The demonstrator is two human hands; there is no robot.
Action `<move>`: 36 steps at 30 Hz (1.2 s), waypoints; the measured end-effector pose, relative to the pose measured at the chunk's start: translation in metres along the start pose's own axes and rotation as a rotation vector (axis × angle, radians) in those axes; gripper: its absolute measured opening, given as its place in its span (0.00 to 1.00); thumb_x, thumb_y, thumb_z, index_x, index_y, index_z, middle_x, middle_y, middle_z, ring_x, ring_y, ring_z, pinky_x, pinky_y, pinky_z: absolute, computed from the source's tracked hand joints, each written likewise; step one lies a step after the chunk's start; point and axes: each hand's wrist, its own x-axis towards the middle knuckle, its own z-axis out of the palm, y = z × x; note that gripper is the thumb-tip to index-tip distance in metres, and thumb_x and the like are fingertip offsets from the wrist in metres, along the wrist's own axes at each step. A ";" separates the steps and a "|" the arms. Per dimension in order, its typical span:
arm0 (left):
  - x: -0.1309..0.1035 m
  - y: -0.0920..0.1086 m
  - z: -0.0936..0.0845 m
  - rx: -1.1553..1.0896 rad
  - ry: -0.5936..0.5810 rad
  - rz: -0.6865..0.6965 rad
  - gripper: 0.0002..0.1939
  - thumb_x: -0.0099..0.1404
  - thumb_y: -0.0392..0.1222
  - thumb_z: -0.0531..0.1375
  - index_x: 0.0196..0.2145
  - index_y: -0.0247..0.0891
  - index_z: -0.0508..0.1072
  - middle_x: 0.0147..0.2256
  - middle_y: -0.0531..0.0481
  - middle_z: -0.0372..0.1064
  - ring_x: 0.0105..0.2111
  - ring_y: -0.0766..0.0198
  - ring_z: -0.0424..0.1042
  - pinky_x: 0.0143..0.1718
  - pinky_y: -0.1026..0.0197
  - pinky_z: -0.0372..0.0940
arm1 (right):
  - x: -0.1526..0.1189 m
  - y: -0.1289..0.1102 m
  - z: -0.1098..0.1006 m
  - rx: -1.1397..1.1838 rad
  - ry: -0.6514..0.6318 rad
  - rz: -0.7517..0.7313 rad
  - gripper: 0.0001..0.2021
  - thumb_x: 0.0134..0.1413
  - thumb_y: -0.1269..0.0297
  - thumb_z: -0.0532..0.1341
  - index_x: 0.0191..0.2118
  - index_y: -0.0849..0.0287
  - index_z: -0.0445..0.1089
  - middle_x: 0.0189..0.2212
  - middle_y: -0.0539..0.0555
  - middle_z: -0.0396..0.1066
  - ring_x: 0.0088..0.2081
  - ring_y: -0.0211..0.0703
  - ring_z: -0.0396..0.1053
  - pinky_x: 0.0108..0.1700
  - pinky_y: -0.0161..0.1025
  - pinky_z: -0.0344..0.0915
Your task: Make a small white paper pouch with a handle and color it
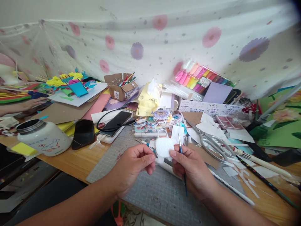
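In the head view my right hand (pixel 188 160) pinches the edge of a small white textured piece (pixel 163 147), shaped like a handbag with a looped handle. A thin blue paintbrush (pixel 180 146) is held in the same hand, pointing upward between its fingers. My left hand (pixel 138 158) is closed beside the white piece's left edge, thumb against fingers. Whatever it may pinch is too small to make out. Both hands are above a grey cutting mat (pixel 150 188). Just beyond them lies a stack of colourful paper cutouts (pixel 145 124).
Large scissors (pixel 211 142) and paper scraps (pixel 230 171) lie to the right. On the left are a white jar (pixel 45 138), a black phone (pixel 83 133) and a phone with a cable (pixel 116 121). Coloured clay (pixel 199 77) stands at the back. Another person's hand (pixel 36 103) rests far left.
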 end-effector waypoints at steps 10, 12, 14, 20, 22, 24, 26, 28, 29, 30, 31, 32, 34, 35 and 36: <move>-0.024 0.018 0.004 0.660 -0.729 0.016 0.05 0.53 0.36 0.63 0.29 0.41 0.80 0.28 0.48 0.75 0.32 0.57 0.72 0.35 0.60 0.63 | 0.004 -0.009 0.000 0.122 0.091 -0.100 0.18 0.40 0.58 0.70 0.20 0.59 0.59 0.13 0.40 0.53 0.15 0.26 0.43 0.17 0.29 0.45; -0.019 0.015 0.011 0.608 -0.529 0.044 0.04 0.53 0.38 0.64 0.29 0.40 0.79 0.27 0.49 0.74 0.31 0.58 0.71 0.34 0.61 0.62 | 0.003 -0.008 0.001 0.128 0.075 -0.119 0.18 0.40 0.58 0.70 0.20 0.59 0.59 0.13 0.40 0.53 0.15 0.27 0.44 0.17 0.29 0.46; -0.009 0.011 0.018 0.398 -0.212 0.034 0.02 0.54 0.39 0.64 0.27 0.40 0.76 0.24 0.54 0.70 0.26 0.64 0.68 0.30 0.64 0.61 | 0.002 -0.006 0.002 0.128 0.058 -0.128 0.17 0.41 0.58 0.70 0.20 0.59 0.60 0.12 0.40 0.52 0.15 0.27 0.45 0.17 0.29 0.46; 0.009 -0.002 0.039 -0.104 -0.053 0.076 0.10 0.56 0.36 0.64 0.37 0.37 0.73 0.31 0.54 0.71 0.31 0.68 0.69 0.34 0.67 0.63 | 0.000 0.003 0.005 0.232 0.016 -0.067 0.14 0.42 0.60 0.70 0.24 0.59 0.63 0.12 0.40 0.54 0.15 0.27 0.44 0.17 0.28 0.46; 0.009 -0.004 0.045 -0.143 -0.071 0.074 0.13 0.56 0.36 0.64 0.41 0.36 0.72 0.31 0.52 0.72 0.31 0.65 0.70 0.35 0.63 0.65 | -0.001 0.006 0.006 0.262 0.010 -0.048 0.14 0.42 0.61 0.70 0.25 0.59 0.64 0.14 0.41 0.56 0.15 0.27 0.45 0.17 0.28 0.46; 0.009 -0.006 0.049 -0.141 -0.080 0.082 0.13 0.57 0.37 0.63 0.41 0.36 0.71 0.28 0.52 0.73 0.27 0.62 0.71 0.33 0.59 0.66 | -0.001 0.007 0.006 0.283 0.014 -0.034 0.14 0.41 0.61 0.70 0.26 0.59 0.64 0.14 0.41 0.56 0.15 0.26 0.46 0.17 0.28 0.47; 0.010 -0.007 0.051 -0.108 -0.084 0.085 0.07 0.59 0.38 0.61 0.36 0.36 0.73 0.24 0.52 0.72 0.25 0.61 0.71 0.31 0.58 0.66 | -0.002 0.007 0.006 0.289 0.012 -0.022 0.14 0.42 0.62 0.70 0.25 0.59 0.64 0.14 0.40 0.56 0.15 0.26 0.45 0.17 0.28 0.47; 0.011 -0.007 0.049 -0.057 -0.080 0.088 0.05 0.60 0.39 0.59 0.29 0.36 0.73 0.22 0.51 0.72 0.25 0.60 0.71 0.32 0.58 0.65 | -0.002 0.005 0.006 0.294 0.005 -0.015 0.14 0.42 0.62 0.70 0.25 0.59 0.63 0.13 0.40 0.55 0.15 0.26 0.43 0.17 0.28 0.46; 0.010 -0.007 0.047 -0.014 -0.067 0.087 0.07 0.59 0.38 0.59 0.26 0.36 0.73 0.22 0.51 0.72 0.25 0.61 0.71 0.32 0.59 0.64 | -0.002 0.004 0.006 0.298 0.004 -0.016 0.14 0.42 0.62 0.70 0.25 0.59 0.62 0.12 0.40 0.54 0.15 0.27 0.43 0.17 0.28 0.46; 0.009 -0.008 0.044 0.046 -0.051 0.084 0.07 0.58 0.37 0.59 0.23 0.36 0.73 0.21 0.52 0.71 0.25 0.63 0.70 0.32 0.61 0.63 | -0.002 0.003 0.006 0.303 0.006 -0.018 0.15 0.43 0.62 0.70 0.24 0.58 0.62 0.12 0.40 0.53 0.15 0.27 0.43 0.17 0.28 0.46; 0.008 -0.008 0.040 0.120 -0.040 0.077 0.07 0.57 0.37 0.60 0.22 0.36 0.72 0.20 0.53 0.69 0.24 0.64 0.68 0.30 0.63 0.61 | -0.001 0.001 0.006 0.308 0.014 -0.023 0.15 0.42 0.62 0.70 0.24 0.58 0.61 0.12 0.39 0.51 0.15 0.27 0.43 0.17 0.28 0.46; 0.005 -0.007 0.036 0.202 -0.044 0.062 0.07 0.55 0.36 0.62 0.21 0.37 0.72 0.19 0.55 0.67 0.23 0.66 0.65 0.27 0.65 0.58 | 0.000 0.000 0.006 0.311 0.028 -0.032 0.16 0.42 0.61 0.70 0.24 0.58 0.60 0.12 0.39 0.51 0.15 0.27 0.43 0.17 0.28 0.46; -0.001 -0.005 0.026 0.359 -0.104 0.025 0.06 0.53 0.38 0.63 0.20 0.37 0.73 0.17 0.57 0.63 0.21 0.67 0.60 0.24 0.65 0.54 | 0.002 -0.003 0.005 0.312 0.059 -0.053 0.16 0.41 0.62 0.70 0.23 0.58 0.60 0.14 0.39 0.52 0.15 0.27 0.44 0.16 0.28 0.46; -0.004 -0.002 0.022 0.425 -0.154 0.015 0.06 0.53 0.39 0.63 0.20 0.38 0.73 0.17 0.56 0.63 0.21 0.67 0.59 0.23 0.65 0.53 | 0.003 -0.005 0.004 0.314 0.072 -0.062 0.17 0.40 0.62 0.70 0.23 0.58 0.59 0.15 0.39 0.52 0.15 0.27 0.44 0.16 0.27 0.45; -0.007 0.001 0.019 0.486 -0.212 0.015 0.06 0.53 0.39 0.64 0.20 0.38 0.74 0.18 0.56 0.64 0.21 0.66 0.61 0.24 0.65 0.54 | 0.004 -0.006 0.003 0.317 0.081 -0.069 0.17 0.40 0.62 0.71 0.23 0.58 0.60 0.15 0.40 0.53 0.15 0.26 0.44 0.16 0.27 0.45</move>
